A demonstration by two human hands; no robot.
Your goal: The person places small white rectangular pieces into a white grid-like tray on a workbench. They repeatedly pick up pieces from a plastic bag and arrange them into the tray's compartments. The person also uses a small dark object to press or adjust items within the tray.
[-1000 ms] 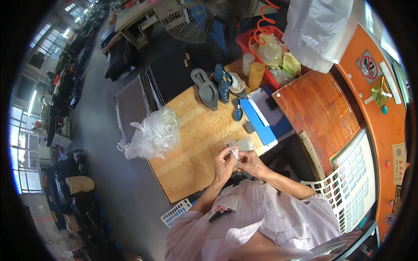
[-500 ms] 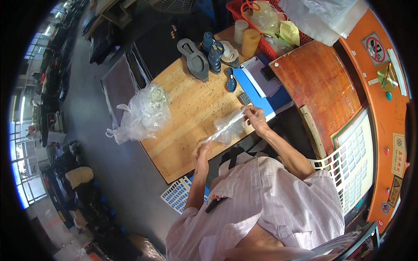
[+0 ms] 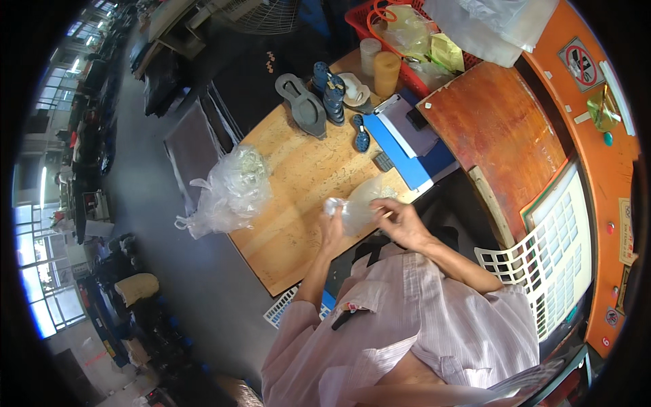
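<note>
Over the near edge of the wooden tabletop (image 3: 298,234), both hands are at a clear plastic bag (image 3: 359,209). My left hand (image 3: 331,229) is closed on its bunched, shiny end. My right hand (image 3: 403,226) is at the other side of the bag, thumb and fingers pinched together on its edge; the exact grip is hard to see. The bag hangs loose between the hands. A larger heap of clear plastic bags (image 3: 237,186) lies at the table's left edge, away from both hands.
Toward the back stand a grey sole-shaped piece (image 3: 302,105), dark blue shoe soles (image 3: 331,95), and yellowish jar (image 3: 386,73). A calculator (image 3: 384,161) and clipboard (image 3: 407,125) lie at right. Beyond are a red basket (image 3: 413,74) and reddish wooden board (image 3: 491,112).
The bag was stretched into a narrow strip between my hands; now it is looser and bunched. My hands have come closer together, the left moving up and right. The view has shifted slightly.
</note>
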